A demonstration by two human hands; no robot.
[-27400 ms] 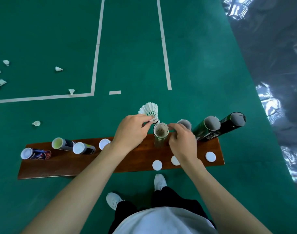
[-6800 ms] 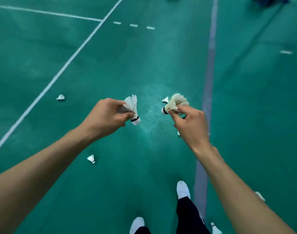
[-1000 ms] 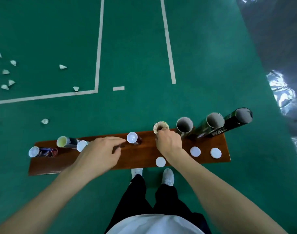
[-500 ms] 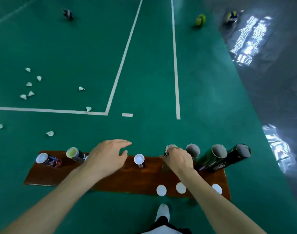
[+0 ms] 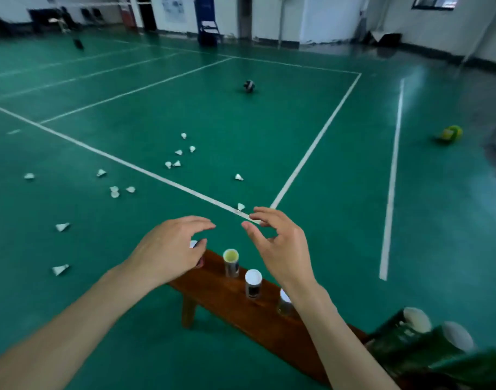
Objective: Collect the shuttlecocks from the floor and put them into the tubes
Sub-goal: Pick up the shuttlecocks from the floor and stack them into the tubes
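Note:
Both my hands are raised in front of me with relaxed fingers, holding nothing. My left hand (image 5: pixel 170 249) hovers over the left end of the wooden bench (image 5: pixel 230 302). My right hand (image 5: pixel 280 246) hovers above the bench's middle. Capped tubes stand on the bench: a yellow-lidded tube (image 5: pixel 231 262) and a white-lidded tube (image 5: pixel 253 283). Dark green tubes (image 5: pixel 410 336) lean at the lower right. Several white shuttlecocks lie on the green floor: one by the line corner (image 5: pixel 241 206), a cluster (image 5: pixel 177 160) farther off, and two (image 5: pixel 62 227) at the left.
White court lines cross the green floor. A dark ball (image 5: pixel 249 86) lies mid-court and a yellow-green ball (image 5: pixel 450 133) lies at the right. Walls, doors and a blue stand (image 5: pixel 207 29) line the far end of the hall.
The view has swung up from the bench to the court. Both hands have left the tubes and lifted, open, above the bench.

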